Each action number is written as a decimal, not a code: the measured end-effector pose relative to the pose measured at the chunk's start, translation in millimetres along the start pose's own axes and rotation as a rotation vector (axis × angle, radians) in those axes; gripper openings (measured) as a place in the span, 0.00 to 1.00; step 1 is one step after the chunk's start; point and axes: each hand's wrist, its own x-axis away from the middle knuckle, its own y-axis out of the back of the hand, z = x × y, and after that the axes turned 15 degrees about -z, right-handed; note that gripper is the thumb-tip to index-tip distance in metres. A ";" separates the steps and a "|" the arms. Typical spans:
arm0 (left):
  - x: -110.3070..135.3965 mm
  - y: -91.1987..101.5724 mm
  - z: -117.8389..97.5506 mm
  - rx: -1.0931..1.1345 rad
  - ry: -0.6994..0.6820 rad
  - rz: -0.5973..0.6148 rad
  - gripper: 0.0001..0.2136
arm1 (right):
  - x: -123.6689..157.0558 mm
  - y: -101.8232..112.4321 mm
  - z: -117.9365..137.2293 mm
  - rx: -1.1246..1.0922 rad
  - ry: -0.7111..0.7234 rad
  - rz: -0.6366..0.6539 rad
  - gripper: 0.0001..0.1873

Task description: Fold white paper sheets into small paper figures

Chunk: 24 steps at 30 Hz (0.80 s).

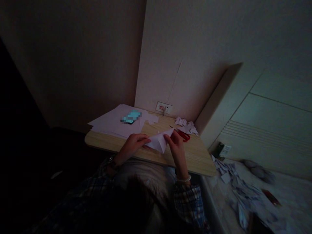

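Note:
A folded piece of white paper, roughly triangular with a crease down it, is held above the near edge of a small wooden table. My left hand pinches its left corner between thumb and fingers. On the other side, my right hand grips the upper right part, thumb on the front face. Just behind my right hand lie scissors with red handles. Several folded paper pieces sit at the table's far right corner.
Large white sheets are stacked on the table's left, with a phone on top. Small paper pieces lie beside them. A wall socket is behind the table. On the bed at right, many folded papers are scattered.

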 end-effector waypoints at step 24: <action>13.3 -14.6 -4.5 -0.030 -0.054 -0.058 0.10 | 8.2 -4.3 -1.4 0.144 0.038 0.159 0.22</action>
